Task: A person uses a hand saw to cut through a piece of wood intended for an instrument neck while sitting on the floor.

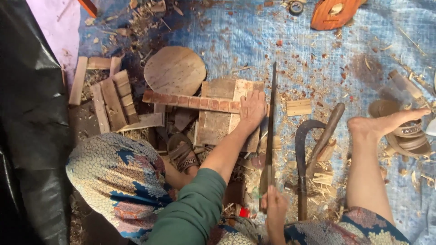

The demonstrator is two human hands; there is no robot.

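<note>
Your left hand (252, 109) is pressing flat, fingers spread, on the pale rough-sawn plank (225, 119). Your right hand (275, 209) is gripping closed the long thin handsaw (271, 136), running toward twelve o'clock just beside the plank.

Blue tarp (281, 41) floor strewn with wood shavings (318, 181), black plastic sheet (32, 113) alongside

Open blue tarp (318, 41) lies at twelve to one o'clock of the left hand (251, 109) — only chips and shavings there. At nine o'clock the brick-patterned strip (190, 101) and stacked wood offcuts (113, 102) block the way. At three o'clock the long saw blade (271, 127) runs close beside the fingers; beyond it a curved sickle (300, 154) and a bare foot (386, 123) crowd the floor — little room.
</note>
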